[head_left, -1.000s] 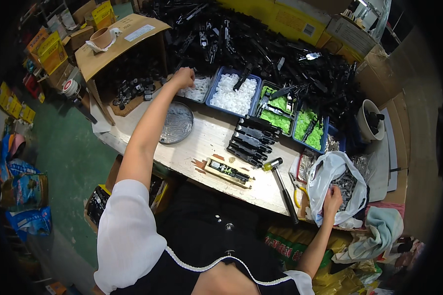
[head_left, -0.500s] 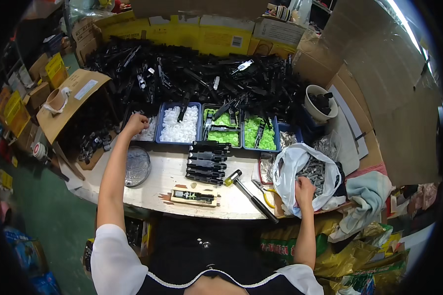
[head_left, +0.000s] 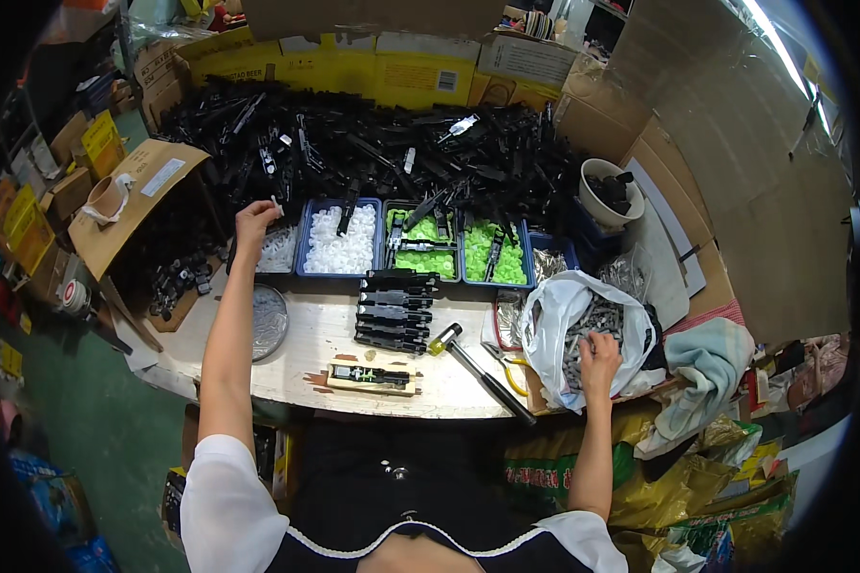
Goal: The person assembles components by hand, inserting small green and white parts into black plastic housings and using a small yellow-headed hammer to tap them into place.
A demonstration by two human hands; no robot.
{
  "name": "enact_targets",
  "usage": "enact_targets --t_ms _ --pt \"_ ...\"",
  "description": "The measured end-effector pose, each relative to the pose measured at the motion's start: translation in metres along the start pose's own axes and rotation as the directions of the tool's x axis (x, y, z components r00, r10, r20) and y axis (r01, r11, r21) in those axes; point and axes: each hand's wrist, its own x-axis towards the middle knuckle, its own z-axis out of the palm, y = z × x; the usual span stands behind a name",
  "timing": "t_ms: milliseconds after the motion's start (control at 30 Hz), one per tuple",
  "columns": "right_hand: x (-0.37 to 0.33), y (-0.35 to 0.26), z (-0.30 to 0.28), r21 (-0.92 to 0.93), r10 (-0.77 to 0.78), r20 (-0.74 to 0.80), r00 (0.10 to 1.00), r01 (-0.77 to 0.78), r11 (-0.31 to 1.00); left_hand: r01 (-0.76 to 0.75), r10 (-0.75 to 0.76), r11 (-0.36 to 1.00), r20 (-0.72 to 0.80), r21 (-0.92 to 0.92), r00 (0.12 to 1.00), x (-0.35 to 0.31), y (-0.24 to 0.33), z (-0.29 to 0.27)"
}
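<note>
My left hand [head_left: 255,222] is closed in a pinch on a small whitish piece [head_left: 277,206], above a tray of small clear-white parts [head_left: 277,250]. Over at the right, my right hand [head_left: 599,363] has its fingers curled at the mouth of a white plastic bag [head_left: 543,329] full of small grey parts [head_left: 597,320]; what they hold, if anything, is hidden. Between my arms, a wooden block [head_left: 335,380] holds a black elongated part [head_left: 377,375] with green bits in it. Behind it lies a stack of similar black parts [head_left: 393,315].
Blue trays of white caps [head_left: 339,244] and green pieces [head_left: 492,253] line the back, before a heap of black parts [head_left: 354,143]. A hammer [head_left: 483,371], yellow-handled pliers [head_left: 514,374], a round dish [head_left: 268,325] and a white bucket [head_left: 612,196] stand around.
My left hand has risen slightly from the tray, with a small whitish piece now showing at its fingertips. My right hand has lifted a little within the bag's mouth, fingers more visible.
</note>
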Motion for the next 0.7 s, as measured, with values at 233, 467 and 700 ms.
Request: enact_targets --t_ms 233,467,700 --pt "0.019 -0.012 0.007 0.34 -0.081 -0.079 0.994 0.104 0.935 0.021 -0.023 0.981 -0.008 -0.191 1.0 -0.042 0.043 -0.019" --pt "0.012 -0.077 0.002 0.473 -0.105 0.018 0.994 0.084 0.877 -0.264 0.238 0.812 0.117 0.52 0.964 -0.146 0.056 -0.058" --pt "-0.006 -0.147 0.027 0.492 -0.461 0.077 0.884 0.369 0.789 -0.265 0.187 0.619 0.188 0.739 0.964 -0.192 0.018 -0.077"
